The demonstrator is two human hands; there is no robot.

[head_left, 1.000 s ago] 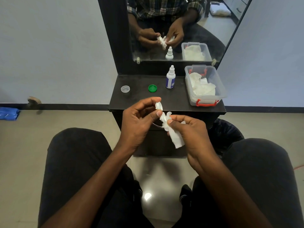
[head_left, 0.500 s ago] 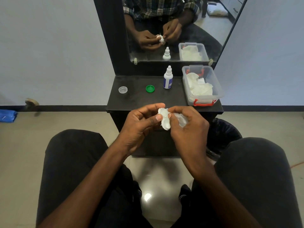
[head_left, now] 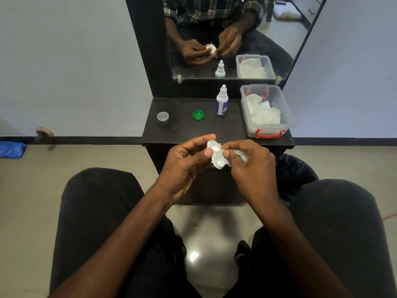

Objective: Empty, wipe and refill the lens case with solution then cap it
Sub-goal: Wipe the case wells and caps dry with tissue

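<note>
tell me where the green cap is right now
In the head view the green cap lies on the black shelf below the mirror, left of the solution bottle and right of the clear cap, beyond both hands.

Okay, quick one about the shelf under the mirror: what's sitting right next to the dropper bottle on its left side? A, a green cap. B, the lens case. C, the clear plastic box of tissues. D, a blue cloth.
A: the green cap lies on the black shelf just left of the dropper bottle, while the clear cap sits farther left.
</note>
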